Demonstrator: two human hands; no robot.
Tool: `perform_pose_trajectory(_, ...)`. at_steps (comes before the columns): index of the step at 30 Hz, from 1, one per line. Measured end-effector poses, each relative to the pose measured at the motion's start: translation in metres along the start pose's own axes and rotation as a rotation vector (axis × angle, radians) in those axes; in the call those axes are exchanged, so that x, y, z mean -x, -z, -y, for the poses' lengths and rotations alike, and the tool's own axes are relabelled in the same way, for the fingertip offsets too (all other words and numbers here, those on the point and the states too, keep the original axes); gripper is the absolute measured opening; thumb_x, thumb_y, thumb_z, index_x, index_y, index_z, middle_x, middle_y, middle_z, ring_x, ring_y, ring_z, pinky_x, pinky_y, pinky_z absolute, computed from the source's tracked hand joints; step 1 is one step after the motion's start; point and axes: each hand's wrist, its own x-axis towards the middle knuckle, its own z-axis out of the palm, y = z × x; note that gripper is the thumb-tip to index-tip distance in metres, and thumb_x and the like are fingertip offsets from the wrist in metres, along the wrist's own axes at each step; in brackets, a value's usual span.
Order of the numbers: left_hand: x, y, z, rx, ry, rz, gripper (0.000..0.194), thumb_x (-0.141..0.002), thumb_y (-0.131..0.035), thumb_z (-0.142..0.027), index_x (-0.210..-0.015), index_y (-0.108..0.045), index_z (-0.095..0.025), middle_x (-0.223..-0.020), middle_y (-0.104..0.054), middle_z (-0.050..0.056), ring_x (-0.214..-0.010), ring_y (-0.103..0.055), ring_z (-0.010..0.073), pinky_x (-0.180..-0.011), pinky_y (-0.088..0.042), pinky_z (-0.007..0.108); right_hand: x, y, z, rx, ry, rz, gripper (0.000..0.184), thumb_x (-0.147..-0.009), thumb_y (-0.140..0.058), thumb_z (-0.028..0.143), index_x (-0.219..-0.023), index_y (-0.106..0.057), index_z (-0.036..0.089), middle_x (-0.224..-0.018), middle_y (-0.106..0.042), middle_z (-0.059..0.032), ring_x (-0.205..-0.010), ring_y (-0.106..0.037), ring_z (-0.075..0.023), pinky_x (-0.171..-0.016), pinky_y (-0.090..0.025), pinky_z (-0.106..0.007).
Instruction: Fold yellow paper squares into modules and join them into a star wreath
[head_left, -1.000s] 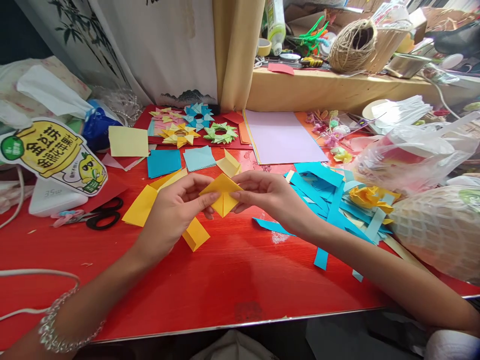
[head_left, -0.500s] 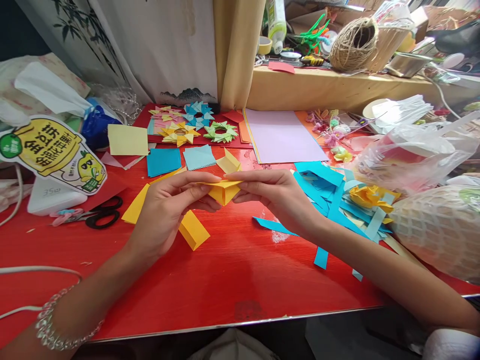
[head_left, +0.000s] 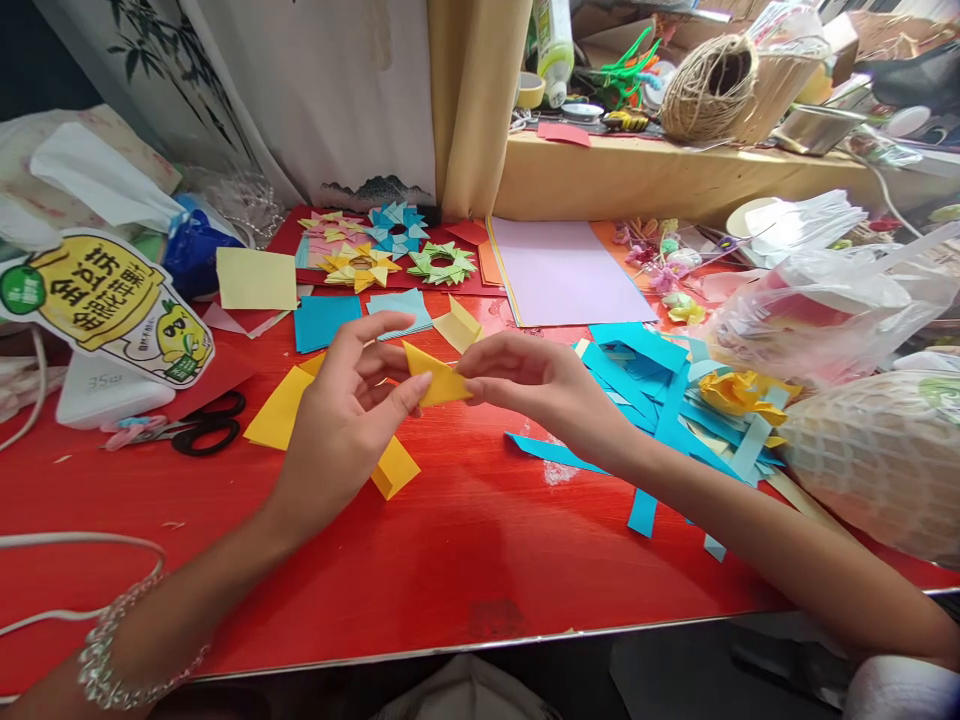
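Note:
Between my hands, above the red table, is a small folded yellow paper [head_left: 437, 380] with a triangular face. My left hand [head_left: 358, 392] pinches its left side, thumb in front and fingers behind. The thumb and fingertips of my right hand [head_left: 536, 375] close on its right corner. Beneath my left hand lie a creased yellow paper piece [head_left: 397, 468] and some yellow sheets [head_left: 274, 415], partly covered by the hand. Just behind the hands stands a pale yellow folded piece [head_left: 457, 324]. Blue square sheets [head_left: 324, 322] and light blue ones [head_left: 401, 310] lie beyond my left hand.
Black-handled scissors [head_left: 210, 425] lie at left. Several folded paper rings [head_left: 441, 265] sit at the back beside a lilac sheet stack [head_left: 570, 270]. Blue paper strips [head_left: 645, 385] pile up by my right forearm, near a netted bundle [head_left: 877, 460] and a clear plastic bag [head_left: 832, 300].
The yellow paper has gone from an opened, pocket-like shape to a flatter triangle turned toward me. My left fingers have lifted and spread somewhat; my right hand stays at the right corner.

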Motion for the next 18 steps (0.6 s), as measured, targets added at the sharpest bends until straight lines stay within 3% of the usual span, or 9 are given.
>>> perform_pose_trajectory(2,0.002,-0.001,0.000,-0.101,-0.039,0.013,0.033,-0.083,-0.059,-0.027,-0.116,-0.055,-0.030,-0.086,-0.059,-0.002,-0.077,-0.059,0.0124,-0.069,-0.049,0.022,-0.001,-0.001,-0.005,-0.027,-0.062,0.043,0.024,-0.079,-0.064,0.025,-0.101,-0.057,0.018,-0.086,-0.068,-0.0028,-0.083,-0.067,-0.0150,-0.076,-0.053,-0.029)
perform_pose_trajectory(7,0.006,-0.001,0.002,-0.266,-0.068,0.082,0.032,-0.088,-0.052,-0.032,-0.119,-0.056,-0.035,-0.094,-0.061,-0.002,-0.084,-0.058,0.0124,-0.071,-0.046,0.021,0.001,-0.005,-0.014,-0.007,-0.169,0.182,0.011,-0.083,-0.057,0.026,-0.085,-0.057,0.015,-0.081,-0.067,-0.0044,-0.079,-0.067,-0.0142,-0.073,-0.053,-0.028)
perform_pose_trajectory(10,0.005,0.000,0.003,-0.233,-0.053,0.065,0.029,-0.086,-0.056,-0.034,-0.115,-0.059,-0.033,-0.094,-0.063,-0.002,-0.086,-0.059,0.0138,-0.070,-0.046,0.021,0.001,-0.007,-0.012,0.057,-0.136,0.203,0.016,-0.084,-0.057,0.031,-0.087,-0.059,0.015,-0.082,-0.066,-0.0039,-0.077,-0.064,-0.0122,-0.069,-0.051,-0.025)
perform_pose_trajectory(14,0.003,0.001,0.003,-0.245,-0.147,0.155,0.018,-0.088,-0.054,-0.030,-0.101,-0.066,-0.030,-0.093,-0.064,-0.001,-0.087,-0.058,0.0134,-0.078,-0.044,0.024,0.002,-0.007,-0.005,0.239,-0.070,0.172,0.027,-0.089,-0.048,0.039,-0.089,-0.061,0.015,-0.080,-0.066,-0.0036,-0.073,-0.061,-0.0102,-0.059,-0.046,-0.020)
perform_pose_trajectory(18,0.001,-0.001,0.005,-0.259,-0.110,0.187,0.024,-0.086,-0.056,-0.034,-0.108,-0.061,-0.028,-0.095,-0.061,0.001,-0.091,-0.057,0.0158,-0.080,-0.044,0.027,0.002,-0.006,-0.004,0.193,-0.032,0.112,0.031,-0.092,-0.043,0.040,-0.082,-0.059,0.015,-0.074,-0.063,-0.0030,-0.071,-0.062,-0.0102,-0.066,-0.051,-0.022)
